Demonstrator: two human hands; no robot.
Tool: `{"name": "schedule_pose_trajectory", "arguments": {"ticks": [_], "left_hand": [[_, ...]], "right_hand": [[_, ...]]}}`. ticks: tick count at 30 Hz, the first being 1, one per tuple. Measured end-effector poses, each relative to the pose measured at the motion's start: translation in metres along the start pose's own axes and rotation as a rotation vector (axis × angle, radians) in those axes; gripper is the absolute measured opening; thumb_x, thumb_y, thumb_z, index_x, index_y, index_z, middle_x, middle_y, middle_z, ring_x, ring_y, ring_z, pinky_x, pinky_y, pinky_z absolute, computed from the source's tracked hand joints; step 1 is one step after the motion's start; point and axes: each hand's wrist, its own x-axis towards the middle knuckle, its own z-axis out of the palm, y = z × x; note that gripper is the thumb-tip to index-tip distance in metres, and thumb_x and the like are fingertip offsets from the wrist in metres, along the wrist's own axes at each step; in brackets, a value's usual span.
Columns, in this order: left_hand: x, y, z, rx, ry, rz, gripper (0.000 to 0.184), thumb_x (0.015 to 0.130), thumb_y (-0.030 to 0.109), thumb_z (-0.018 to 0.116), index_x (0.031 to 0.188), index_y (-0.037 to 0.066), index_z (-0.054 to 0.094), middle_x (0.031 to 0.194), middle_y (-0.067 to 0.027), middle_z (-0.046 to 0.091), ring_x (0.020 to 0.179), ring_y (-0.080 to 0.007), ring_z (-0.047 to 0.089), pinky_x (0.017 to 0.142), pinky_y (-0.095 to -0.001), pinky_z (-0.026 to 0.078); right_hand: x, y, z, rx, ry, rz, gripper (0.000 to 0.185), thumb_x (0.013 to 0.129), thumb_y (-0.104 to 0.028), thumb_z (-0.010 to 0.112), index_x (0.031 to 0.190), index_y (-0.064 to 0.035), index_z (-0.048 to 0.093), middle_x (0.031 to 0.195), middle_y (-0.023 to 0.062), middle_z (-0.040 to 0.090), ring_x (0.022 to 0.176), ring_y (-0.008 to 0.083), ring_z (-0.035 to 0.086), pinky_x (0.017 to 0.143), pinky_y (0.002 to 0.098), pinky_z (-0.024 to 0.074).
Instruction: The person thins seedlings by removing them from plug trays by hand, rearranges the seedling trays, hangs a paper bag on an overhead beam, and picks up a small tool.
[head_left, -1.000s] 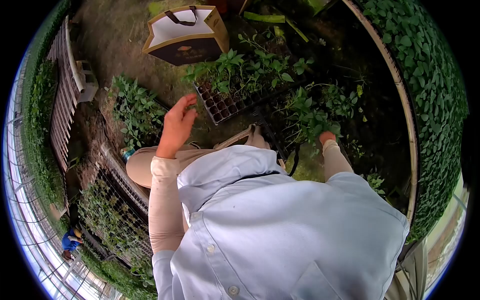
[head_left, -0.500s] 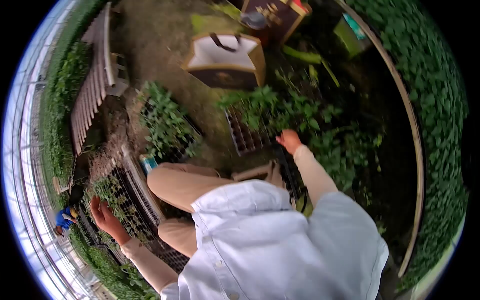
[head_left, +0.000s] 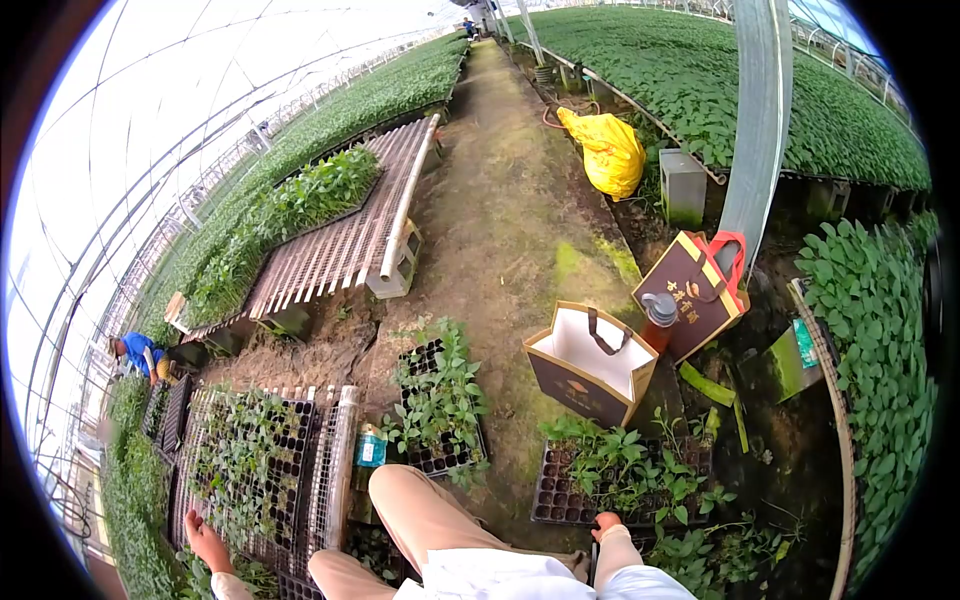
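Lower right of the frame: a black plug tray (head_left: 553, 500) lies on the ground, its left cells bare of plants, leafy seedlings (head_left: 622, 465) flopping across the rest. Right hand (head_left: 606, 524) at its near rim, knuckles bunched. Fingers curled inward; cannot tell whether they pinch anything, nor whether they touch the rim.

Handling, by judgement: tray thin and light, likely to flex when carried by one end; best held under the rim at opposite sides. Seedlings soft, easily bruised; lift by the root plug or low on the stem.

Right forearm reaches up from the bottom edge, fairly straight. Left hand (head_left: 207, 542) out wide at lower left, fingers extended and loosely parted, no object seen in them. It hangs beside the slatted counter (head_left: 338, 455), nearest a second seedling tray (head_left: 293, 440) there.
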Motion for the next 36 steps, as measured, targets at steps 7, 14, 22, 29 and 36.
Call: {"name": "schedule_pose_trajectory", "arguments": {"ticks": [7,14,22,29,36], "left_hand": [[-0.013,-0.014,-0.013,0.185,0.037,0.058,0.041,0.088,-0.005,0.048,0.127,0.001,0.055,0.113,-0.0102,0.064,0.096,-0.021,0.059,0.087,-0.0337,0.047],[-0.022,-0.024,0.014,0.109,-0.023,-0.012,0.038,0.086,-0.005,0.049,0.123,0.002,0.057,0.105,-0.0081,0.061,0.092,-0.0186,0.057,0.083,-0.0305,0.046],[-0.033,-0.025,0.053,0.006,-0.1,-0.001,0.038,0.081,-0.005,0.052,0.117,0.001,0.061,0.106,-0.0098,0.065,0.095,-0.0217,0.061,0.087,-0.0323,0.047],[-0.053,-0.021,0.063,0.032,-0.085,0.088,0.03,0.08,-0.003,0.051,0.106,0.0,0.064,0.101,-0.0111,0.064,0.092,-0.0228,0.061,0.085,-0.0335,0.048],[-0.062,-0.026,0.064,0.053,-0.14,0.025,0.029,0.08,-0.004,0.052,0.106,0.0,0.063,0.098,-0.0105,0.063,0.09,-0.0224,0.061,0.084,-0.0322,0.048]], "right_hand": [[0.02,0.028,0.033,-0.049,0.227,0.589,0.041,0.084,-0.04,0.059,0.095,-0.0023,0.071,0.102,0.0189,0.067,0.097,0.0381,0.061,0.091,0.0454,0.0468],[-0.019,0.054,-0.039,-0.279,0.188,0.275,0.026,0.087,-0.026,0.057,0.089,-0.0048,0.071,0.096,0.0184,0.068,0.091,0.0359,0.063,0.079,0.0405,0.0519],[-0.066,-0.028,-0.129,-0.279,-0.352,0.501,0.025,0.085,-0.017,0.055,0.097,-0.0066,0.074,0.104,0.016,0.071,0.095,0.0327,0.069,0.078,0.0491,0.0534],[-0.084,0.007,-0.056,-0.314,-0.55,0.243,0.028,0.082,-0.015,0.055,0.101,-0.0043,0.073,0.111,0.0202,0.068,0.102,0.0382,0.066,0.085,0.0502,0.0532],[-0.093,-0.059,-0.088,-0.308,-0.131,0.491,0.054,0.087,-0.022,0.058,0.137,-0.0048,0.043,0.125,0.0175,0.054,0.114,0.0345,0.059,0.089,0.0459,0.0498]]}}
